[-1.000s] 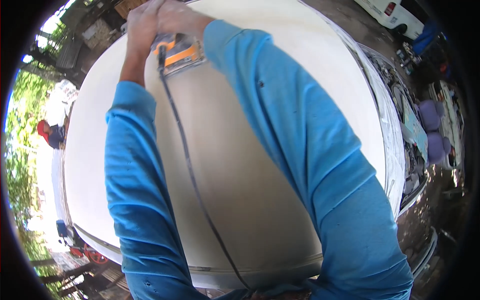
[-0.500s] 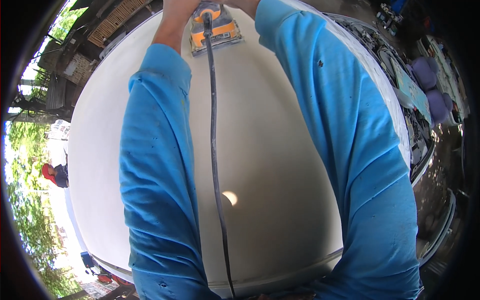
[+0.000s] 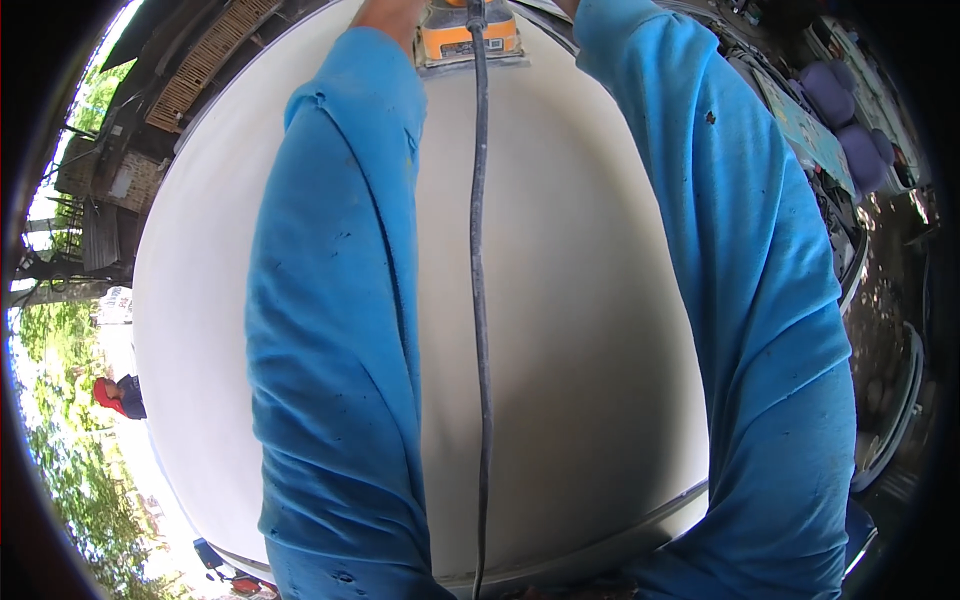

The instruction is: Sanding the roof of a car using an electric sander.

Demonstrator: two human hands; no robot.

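Observation:
An orange and grey electric sander (image 3: 470,42) rests on a broad, pale, curved panel (image 3: 560,260), cut off by the top edge of the view. From it a dusty dark cord (image 3: 480,230) runs down between my forearms to the lower edge. Only the wrist part of my left hand (image 3: 396,18) shows, just left of the sander; its fingers lie out of the picture. My right hand is past the top edge, with its blue sleeve (image 3: 740,250) reaching up on the sander's right. How either hand grips is hidden.
Car-like parts and purple rounded seats (image 3: 865,158) stand beyond the panel's right side. At the left are a person in a red cap (image 3: 108,393), trees and a bamboo-slatted structure (image 3: 205,65). A dark trim strip (image 3: 600,540) crosses the panel near my body.
The sander and both arms have shifted up and rightward in the view, taking my hands mostly out of it. The bright round reflection on the panel no longer shows.

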